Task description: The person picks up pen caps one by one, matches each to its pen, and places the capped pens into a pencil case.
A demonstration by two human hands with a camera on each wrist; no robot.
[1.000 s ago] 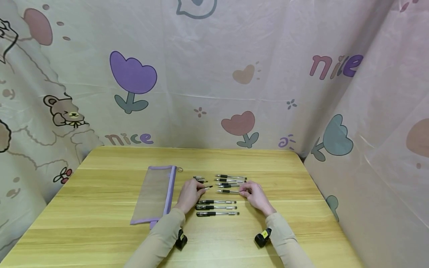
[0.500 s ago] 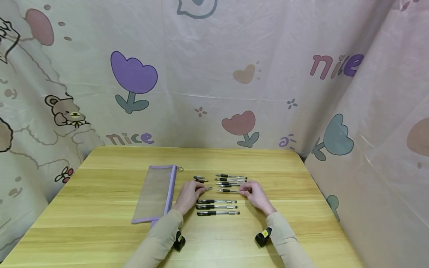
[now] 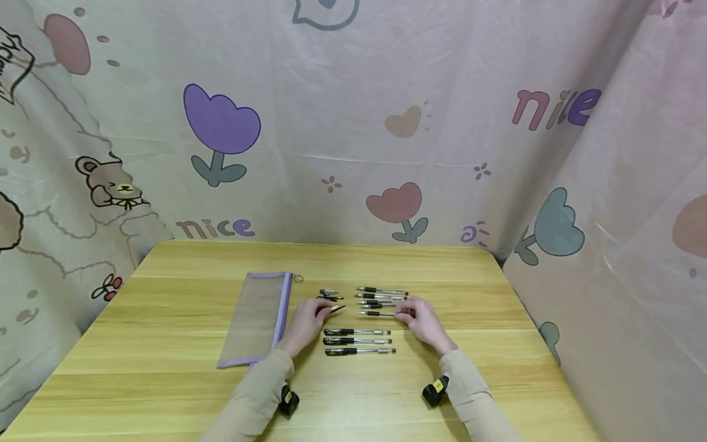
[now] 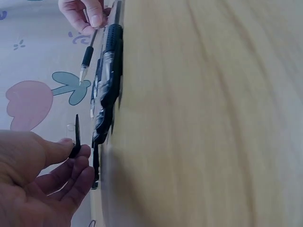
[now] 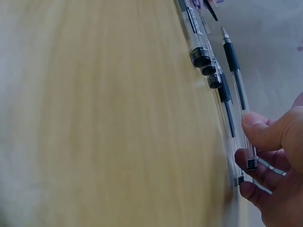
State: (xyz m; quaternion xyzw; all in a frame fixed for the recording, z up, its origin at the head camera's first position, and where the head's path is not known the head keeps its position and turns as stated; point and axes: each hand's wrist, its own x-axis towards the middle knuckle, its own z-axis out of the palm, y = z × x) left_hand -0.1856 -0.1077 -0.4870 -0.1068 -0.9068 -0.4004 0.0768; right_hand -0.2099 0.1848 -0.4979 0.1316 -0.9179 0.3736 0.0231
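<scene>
My left hand (image 3: 305, 322) pinches a pen cap (image 4: 76, 137) between thumb and fingers; its black clip stands out from the clear body. Across from it, my right hand (image 3: 422, 322) grips an uncapped gel pen (image 5: 233, 61) near its rear end, the tip pointing left toward the cap. A gap separates tip and cap. Beyond the right hand's pen lie several uncapped pens (image 3: 381, 291), side by side. Loose pen caps (image 3: 329, 293) sit just past the left hand's fingers. Nearer the person, three capped pens (image 3: 358, 341) lie in parallel.
A mesh zip pouch (image 3: 254, 319) with purple edging lies flat left of the left hand, its zip pull ring at the far corner. The wooden table (image 3: 138, 344) ends at a patterned curtain (image 3: 326, 123) behind and at both sides. Both wrists wear black cameras.
My left hand has drawn slightly left and turned the cap between its fingers, so its dark clip now angles up to the right. The right hand keeps its pen in nearly the same place.
</scene>
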